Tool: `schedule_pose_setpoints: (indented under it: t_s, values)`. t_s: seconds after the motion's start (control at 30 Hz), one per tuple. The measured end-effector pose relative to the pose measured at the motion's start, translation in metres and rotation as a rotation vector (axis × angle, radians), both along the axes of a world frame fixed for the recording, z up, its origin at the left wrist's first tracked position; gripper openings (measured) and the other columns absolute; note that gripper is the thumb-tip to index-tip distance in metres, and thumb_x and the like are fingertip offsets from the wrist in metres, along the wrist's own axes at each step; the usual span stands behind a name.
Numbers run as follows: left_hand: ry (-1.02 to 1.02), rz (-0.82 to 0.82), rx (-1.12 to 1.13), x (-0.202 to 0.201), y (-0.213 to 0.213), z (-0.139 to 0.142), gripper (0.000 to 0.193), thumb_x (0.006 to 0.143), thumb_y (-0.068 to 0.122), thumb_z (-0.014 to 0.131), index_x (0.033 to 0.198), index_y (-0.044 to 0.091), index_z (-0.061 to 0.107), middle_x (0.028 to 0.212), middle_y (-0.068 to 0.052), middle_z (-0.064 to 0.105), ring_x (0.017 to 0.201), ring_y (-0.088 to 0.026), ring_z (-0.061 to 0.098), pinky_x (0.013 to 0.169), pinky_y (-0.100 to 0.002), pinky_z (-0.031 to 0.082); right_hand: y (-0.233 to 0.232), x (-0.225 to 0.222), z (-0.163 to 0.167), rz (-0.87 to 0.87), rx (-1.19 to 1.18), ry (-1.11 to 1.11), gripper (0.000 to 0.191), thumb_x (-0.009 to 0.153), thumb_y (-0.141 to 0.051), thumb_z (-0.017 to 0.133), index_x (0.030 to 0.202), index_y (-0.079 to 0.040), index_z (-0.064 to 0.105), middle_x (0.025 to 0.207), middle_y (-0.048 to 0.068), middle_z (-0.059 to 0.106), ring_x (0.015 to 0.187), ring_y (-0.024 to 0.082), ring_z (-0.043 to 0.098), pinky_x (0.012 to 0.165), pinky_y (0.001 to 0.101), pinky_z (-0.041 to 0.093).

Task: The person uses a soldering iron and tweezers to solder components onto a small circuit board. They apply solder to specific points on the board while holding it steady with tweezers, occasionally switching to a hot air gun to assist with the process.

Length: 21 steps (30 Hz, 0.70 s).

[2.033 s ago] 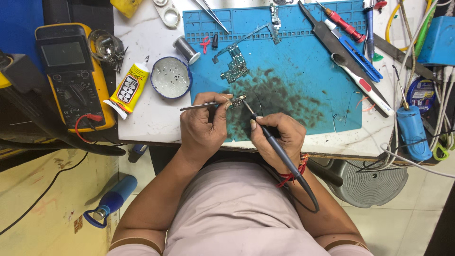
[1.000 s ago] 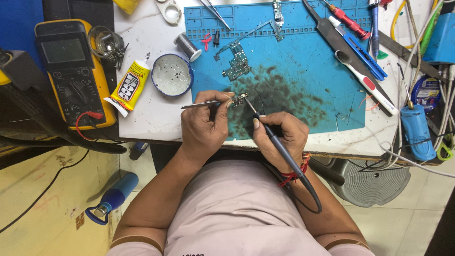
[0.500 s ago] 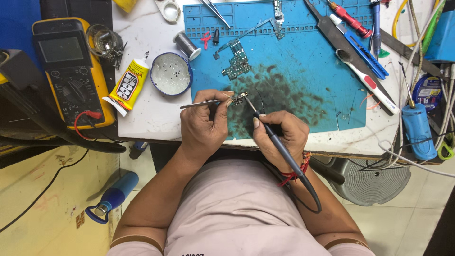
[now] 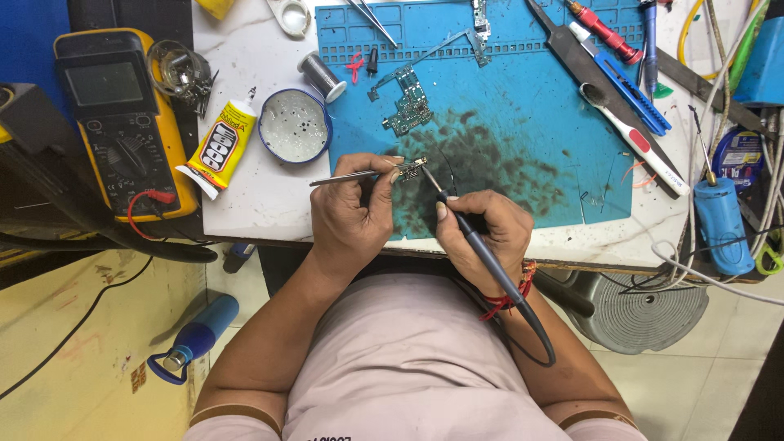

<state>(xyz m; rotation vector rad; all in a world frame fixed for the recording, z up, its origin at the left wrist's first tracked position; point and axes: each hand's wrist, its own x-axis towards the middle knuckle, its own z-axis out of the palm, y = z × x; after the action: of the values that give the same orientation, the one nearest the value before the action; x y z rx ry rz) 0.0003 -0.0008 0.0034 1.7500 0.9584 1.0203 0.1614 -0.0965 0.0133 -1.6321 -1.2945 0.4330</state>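
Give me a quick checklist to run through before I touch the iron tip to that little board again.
1. Small board pinned by tweezers in the left hand: ok.
2. Soldering iron gripped like a pen in the right hand: ok.
3. Iron tip at the board's edge: ok; actual contact, cannot tell.
4. Work sits on the blue mat, not on bare table: ok.
5. Iron cord loops across the lap, close to clothing: not ok.
6. Glue tube lies well away from the tip: ok.

Left hand (image 4: 353, 214) grips tweezers (image 4: 351, 175); right hand (image 4: 483, 237) grips soldering iron (image 4: 474, 245).
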Motion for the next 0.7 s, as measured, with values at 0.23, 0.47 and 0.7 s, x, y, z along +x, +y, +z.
schedule_pose_setpoints:
  t_s: [0.23,0.47,0.7]
  values:
    - [0.018,-0.008,-0.063,0.0005,0.0019,-0.0019,0.011,0.102,0.001,0.067,0.108,0.002,0.058,0.105,-0.013,0.079,0.065,-0.008,0.07,0.054,-0.022,0.054,0.0015,-0.0001,-0.0008,0.009,0.007,0.007,0.012,0.088,0.001,0.079,0.092,0.0,0.067,0.08,0.007,0.07,0.067,0.01,0.065,0.059,0.0237,0.048]
    - [-0.014,-0.012,0.005,0.0012,0.0011,-0.0012,0.011,0.105,0.001,0.066,0.111,0.002,0.057,0.108,-0.012,0.077,0.077,-0.01,0.075,0.063,-0.023,0.059,0.0007,0.0003,0.0009,0.014,0.007,0.001,0.013,0.088,0.001,0.079,0.092,0.0,0.067,0.081,0.008,0.07,0.068,0.011,0.065,0.06,0.0248,0.048]
    - [0.029,0.01,-0.036,0.0008,0.0003,-0.0004,0.011,0.102,0.0,0.067,0.107,0.001,0.058,0.105,-0.014,0.079,0.063,-0.009,0.068,0.055,-0.024,0.053,0.0009,-0.0003,0.0011,0.011,0.001,-0.016,0.013,0.088,0.001,0.08,0.092,0.0,0.067,0.081,0.009,0.07,0.069,0.012,0.065,0.062,0.0256,0.049]
